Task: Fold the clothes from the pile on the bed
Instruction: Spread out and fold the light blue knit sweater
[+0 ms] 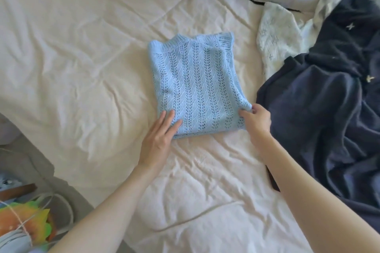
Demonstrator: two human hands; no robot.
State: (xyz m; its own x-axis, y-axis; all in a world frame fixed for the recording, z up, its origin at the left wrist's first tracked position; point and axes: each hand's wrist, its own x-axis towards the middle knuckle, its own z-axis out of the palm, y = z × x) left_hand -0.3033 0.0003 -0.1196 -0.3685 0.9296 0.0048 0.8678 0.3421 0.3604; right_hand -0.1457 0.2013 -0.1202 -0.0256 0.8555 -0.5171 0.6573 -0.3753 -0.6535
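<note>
navy blanket (320, 109) heaped just beside right hand (257, 121) pinching folded blue knit sweater (195, 86); left hand (160, 135) flat on it, wrinkly cream bed (82, 68)

Soft, even daylight fills the scene, bright without harsh glare. The cream sheet (82, 51) reads near white around the light blue knit top (195, 84), its wrinkles marked only by faint grey shadows. Left of the knit top the sheet looks washed out and slightly overexposed. Right of it the dark navy garment (329, 109) swallows detail in its folds. The knit's openwork pattern is fairly sharp; both hands at its near edge are a little soft. Toward the frame's corners, far from the knit, wide-angle bending and blur grow, and the clutter at lower left smears.
</note>
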